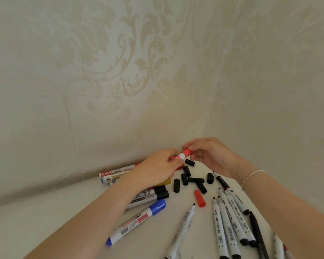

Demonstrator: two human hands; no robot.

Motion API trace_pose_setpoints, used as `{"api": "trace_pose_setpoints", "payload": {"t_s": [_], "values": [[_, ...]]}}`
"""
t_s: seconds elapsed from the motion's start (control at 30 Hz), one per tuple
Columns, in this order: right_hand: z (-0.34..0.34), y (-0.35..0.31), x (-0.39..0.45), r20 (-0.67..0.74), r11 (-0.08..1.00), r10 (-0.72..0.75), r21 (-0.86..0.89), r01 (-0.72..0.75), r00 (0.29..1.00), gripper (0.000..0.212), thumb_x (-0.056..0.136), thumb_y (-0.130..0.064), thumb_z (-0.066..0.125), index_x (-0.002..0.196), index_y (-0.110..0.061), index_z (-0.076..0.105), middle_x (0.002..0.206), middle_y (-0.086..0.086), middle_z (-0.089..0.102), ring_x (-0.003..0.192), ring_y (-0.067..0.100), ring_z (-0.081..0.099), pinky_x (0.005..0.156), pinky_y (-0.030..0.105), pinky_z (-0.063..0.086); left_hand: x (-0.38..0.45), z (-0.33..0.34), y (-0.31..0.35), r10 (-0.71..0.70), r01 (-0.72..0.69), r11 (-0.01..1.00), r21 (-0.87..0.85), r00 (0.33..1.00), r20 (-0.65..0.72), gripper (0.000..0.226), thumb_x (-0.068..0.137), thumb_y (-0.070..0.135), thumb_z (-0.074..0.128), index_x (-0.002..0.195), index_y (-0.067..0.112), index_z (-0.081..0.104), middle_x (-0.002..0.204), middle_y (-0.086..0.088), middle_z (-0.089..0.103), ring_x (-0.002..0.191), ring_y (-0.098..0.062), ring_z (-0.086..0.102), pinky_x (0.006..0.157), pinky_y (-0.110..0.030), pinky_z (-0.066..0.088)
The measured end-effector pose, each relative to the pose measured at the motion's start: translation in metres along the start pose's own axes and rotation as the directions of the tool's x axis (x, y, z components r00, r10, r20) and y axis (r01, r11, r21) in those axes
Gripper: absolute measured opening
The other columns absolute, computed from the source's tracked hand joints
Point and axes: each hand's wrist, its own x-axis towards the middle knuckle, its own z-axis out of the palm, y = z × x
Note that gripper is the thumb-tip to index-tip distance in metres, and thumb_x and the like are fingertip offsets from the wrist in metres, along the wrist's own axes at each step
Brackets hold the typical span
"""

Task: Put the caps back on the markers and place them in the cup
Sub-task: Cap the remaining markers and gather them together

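My left hand (160,168) grips the white barrel of a red marker (181,156) above the table. The fingers of my right hand (209,156) pinch the red cap (187,152) sitting on the marker's tip. Below the hands lie several loose black caps (190,181) and one loose red cap (200,198). Several thin white markers without caps (230,221) lie at the lower right. A capped blue marker (138,220) and two capped black markers (151,195) rest under my left forearm. No cup is in view.
More capped markers (116,173) lie against the patterned wall (120,71) at the back left. The white table (45,221) meets the wall in a corner just behind my hands. A thin black pen (256,230) lies at the right.
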Motion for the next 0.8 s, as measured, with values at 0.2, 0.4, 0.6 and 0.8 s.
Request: {"api": "trace_pose_setpoints", "payload": {"t_s": [0.2, 0.4, 0.6, 0.8], "values": [[0.010, -0.004, -0.001, 0.019, 0.999, -0.040, -0.016, 0.041, 0.999, 0.009, 0.087, 0.005, 0.059, 0.092, -0.002, 0.062, 0.081, 0.013, 0.067, 0.066, 0.017, 0.062, 0.068, 0.023, 0.053, 0.005, 0.001, -0.006, 0.006, -0.006, 1.000, -0.007, 0.995, -0.095, 0.022, 0.100, 0.041, 0.043, 0.092, 0.028, 0.059, 0.060, 0.011, 0.057, 0.044, 0.007, 0.050, 0.049, -0.012, 0.035], [0.008, -0.003, -0.002, -0.002, 0.998, -0.056, -0.025, 0.056, 0.998, 0.007, 0.085, 0.004, 0.062, 0.089, -0.001, 0.063, 0.080, 0.014, 0.069, 0.063, 0.016, 0.063, 0.067, 0.023, 0.054, 0.006, 0.005, -0.005, 0.018, -0.019, 1.000, -0.003, 0.995, -0.101, 0.021, 0.100, 0.039, 0.046, 0.098, 0.024, 0.061, 0.064, 0.008, 0.057, 0.046, 0.001, 0.050, 0.043, -0.007, 0.035], [0.007, -0.003, -0.001, 0.001, 0.998, -0.049, -0.024, 0.049, 0.999, 0.006, 0.085, 0.002, 0.063, 0.091, 0.002, 0.063, 0.085, 0.017, 0.067, 0.063, 0.015, 0.061, 0.066, 0.022, 0.053, 0.004, 0.003, -0.003, 0.043, -0.036, 0.997, 0.069, 0.994, -0.099, 0.023, 0.099, 0.040, 0.046, 0.104, 0.023, 0.061, 0.072, 0.007, 0.061, 0.062, -0.003, 0.058, 0.057, -0.014, 0.043], [-0.005, 0.011, 0.013, -0.197, 0.989, 0.034, -0.132, -0.061, 0.980, 0.008, 0.087, 0.001, 0.058, 0.083, 0.000, 0.065, 0.075, 0.013, 0.068, 0.059, 0.015, 0.054, 0.061, 0.023, 0.048, 0.000, -0.021, -0.014, -0.018, 0.046, 0.959, 0.280, 0.995, -0.101, 0.027, 0.100, 0.039, 0.044, 0.098, 0.018, 0.060, 0.073, 0.003, 0.060, 0.059, -0.014, 0.056, 0.052, -0.022, 0.040]]}}
